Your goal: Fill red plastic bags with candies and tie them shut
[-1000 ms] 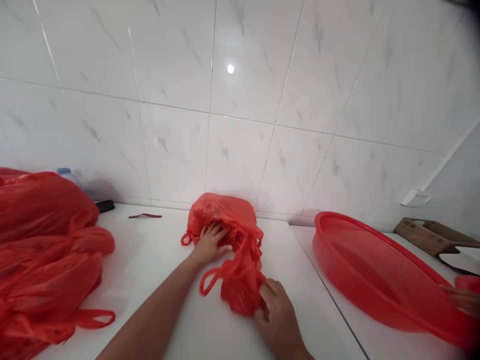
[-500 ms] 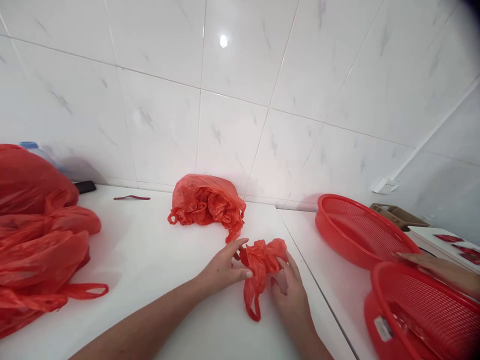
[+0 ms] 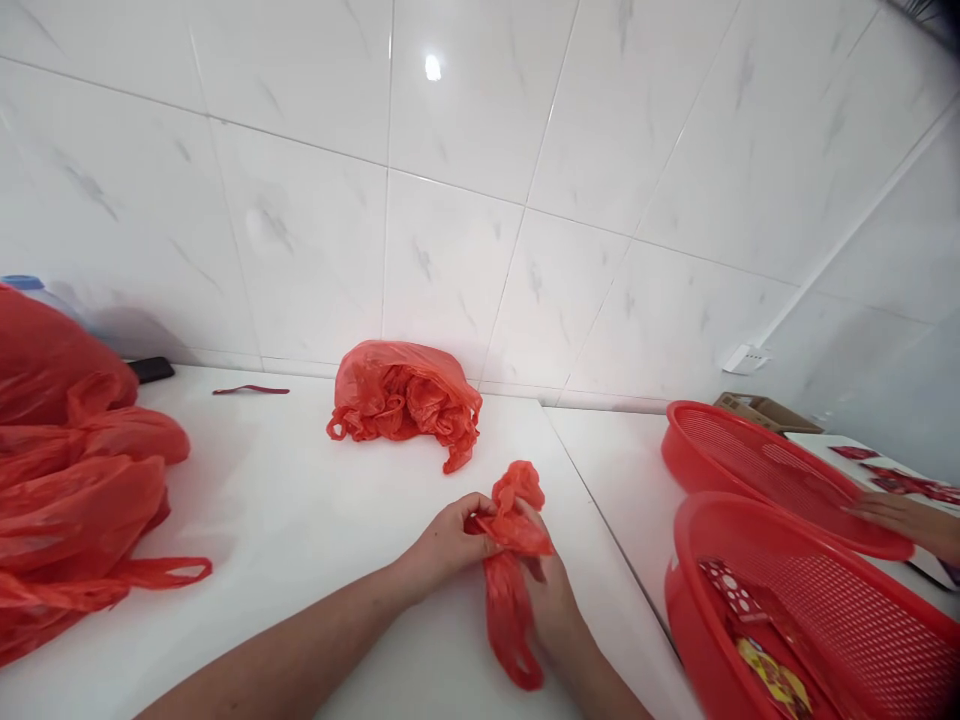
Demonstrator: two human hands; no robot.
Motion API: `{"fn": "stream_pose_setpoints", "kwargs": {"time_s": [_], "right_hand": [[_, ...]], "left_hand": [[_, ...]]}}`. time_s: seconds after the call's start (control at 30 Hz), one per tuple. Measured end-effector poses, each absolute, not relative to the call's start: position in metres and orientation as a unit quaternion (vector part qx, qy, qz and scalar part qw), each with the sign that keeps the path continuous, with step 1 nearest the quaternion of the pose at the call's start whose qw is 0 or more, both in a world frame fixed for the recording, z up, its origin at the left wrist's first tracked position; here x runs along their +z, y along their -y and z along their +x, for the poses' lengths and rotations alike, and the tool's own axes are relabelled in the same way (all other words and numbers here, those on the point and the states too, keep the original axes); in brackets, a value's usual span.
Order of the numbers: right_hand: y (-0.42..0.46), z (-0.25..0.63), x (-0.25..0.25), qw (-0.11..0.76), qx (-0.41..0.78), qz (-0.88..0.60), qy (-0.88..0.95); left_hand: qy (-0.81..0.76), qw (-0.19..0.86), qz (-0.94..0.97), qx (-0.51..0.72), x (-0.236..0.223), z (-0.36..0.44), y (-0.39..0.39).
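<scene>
Between my hands is a crumpled red plastic bag (image 3: pixel 510 600), held just above the white table, with its looped handle hanging toward me. My left hand (image 3: pixel 450 540) pinches the bag's gathered middle between thumb and fingers. From the other side my right hand (image 3: pixel 551 590) closes round it, its fingers partly hidden behind the plastic. Farther back by the wall lies a red bag stuffed with more crumpled red bags (image 3: pixel 405 390).
Full red bags (image 3: pixel 82 470) crowd the left side, near a black phone (image 3: pixel 151 369) and a red strap (image 3: pixel 251 389). On the right stand a red basket with packets inside (image 3: pixel 690 580) and another red basket (image 3: pixel 675 450), touched by another person's hand (image 3: pixel 900 515).
My hands have gathered the bag into a narrower bunch, and its handle hangs longer. The other person's hand has moved the far basket to the right; packets now show in the near basket.
</scene>
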State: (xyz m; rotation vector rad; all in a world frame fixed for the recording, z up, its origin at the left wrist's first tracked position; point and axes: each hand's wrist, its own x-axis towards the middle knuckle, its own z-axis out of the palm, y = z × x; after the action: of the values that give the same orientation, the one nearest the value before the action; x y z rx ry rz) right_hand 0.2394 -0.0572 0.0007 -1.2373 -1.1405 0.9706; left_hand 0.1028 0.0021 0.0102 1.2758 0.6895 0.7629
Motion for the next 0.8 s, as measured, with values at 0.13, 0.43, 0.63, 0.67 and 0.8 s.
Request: {"fn": "stream_pose_setpoints", "kwargs": {"time_s": [0.13,0.43,0.63,0.67,0.8], "right_hand": [[0.054,0.242,0.007,0.569,0.48,-0.499,0.443],[0.036,0.311,-0.004,0.604,0.343,-0.635,0.337],[0.034,0.323,0.0,0.603,0.441,-0.594,0.299],[0.035,0.323,0.002,0.603,0.466,-0.577,0.294],[0.04,0.321,0.01,0.606,0.519,-0.529,0.289]], "left_hand": [[-0.325,0.689,0.536,0.364,0.01,0.106,-0.005],[-0.334,0.691,0.378,0.518,0.023,0.077,-0.044],[-0.355,0.688,0.421,0.474,0.03,0.062,-0.051],[-0.363,0.677,0.438,0.467,0.03,0.06,-0.051],[-0.409,0.575,0.499,0.503,0.031,0.056,-0.048]]}}
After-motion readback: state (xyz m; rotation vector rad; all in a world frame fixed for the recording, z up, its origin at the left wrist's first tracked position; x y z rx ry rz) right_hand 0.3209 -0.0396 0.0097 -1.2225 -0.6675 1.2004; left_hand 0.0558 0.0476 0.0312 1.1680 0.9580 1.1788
